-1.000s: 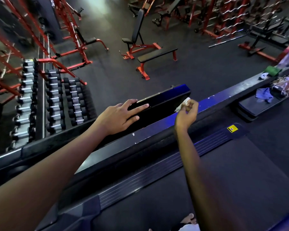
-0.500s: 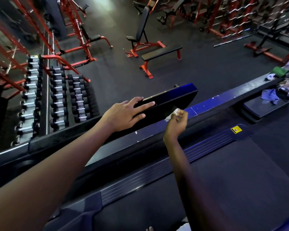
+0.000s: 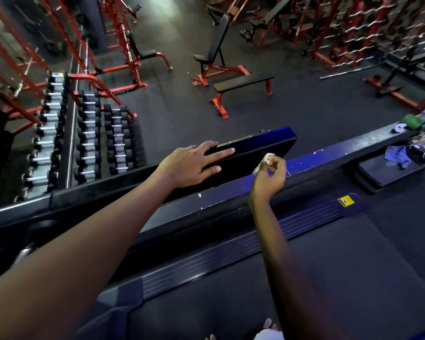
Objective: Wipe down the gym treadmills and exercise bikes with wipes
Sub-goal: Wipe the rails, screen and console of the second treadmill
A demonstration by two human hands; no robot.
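Now right hand [image 3: 270,176] nearer panel [image 3: 255,153] — grip clamped on wipe [image 3: 268,158]; left hand [image 3: 192,163] flat, unmoved.

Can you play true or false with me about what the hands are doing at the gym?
1. The right hand holds a white wipe. True.
2. The left hand is a closed fist. False: it lies flat, fingers spread, on the black panel.
3. The flat bench has blue legs. False: they are red.
4. Dumbbells sit in rows on the left. True.
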